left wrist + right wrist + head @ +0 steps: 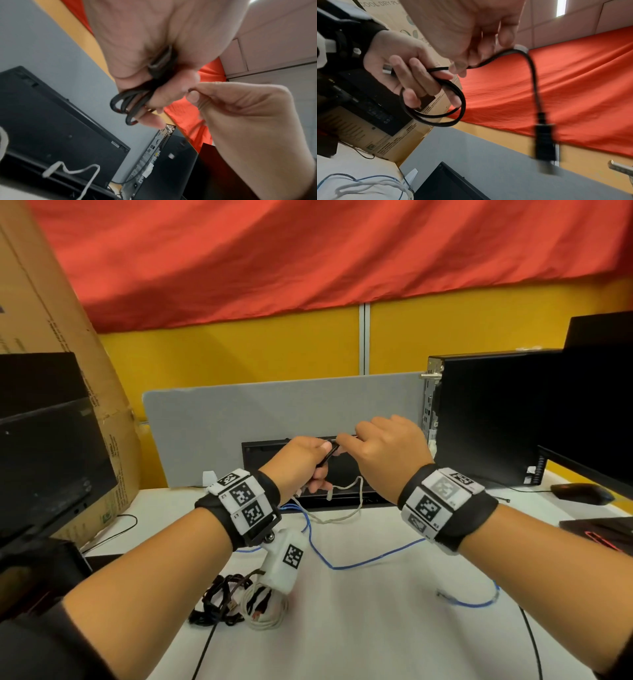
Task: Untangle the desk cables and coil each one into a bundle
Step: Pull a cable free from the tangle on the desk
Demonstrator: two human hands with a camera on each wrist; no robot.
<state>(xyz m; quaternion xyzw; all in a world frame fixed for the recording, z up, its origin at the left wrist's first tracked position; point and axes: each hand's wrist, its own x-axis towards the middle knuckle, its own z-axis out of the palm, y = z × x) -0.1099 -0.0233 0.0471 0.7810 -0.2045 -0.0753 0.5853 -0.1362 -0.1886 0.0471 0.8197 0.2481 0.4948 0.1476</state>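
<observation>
White desk below; black cable loops gripped in curled left hand, tail pinched by right hand. Remaining tail best wound on evenly, plug tucked.

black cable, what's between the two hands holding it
A short taut stretch of the black cable itself, running from the left hand holding its coil to the right hand; clearest in the right wrist view.
</observation>
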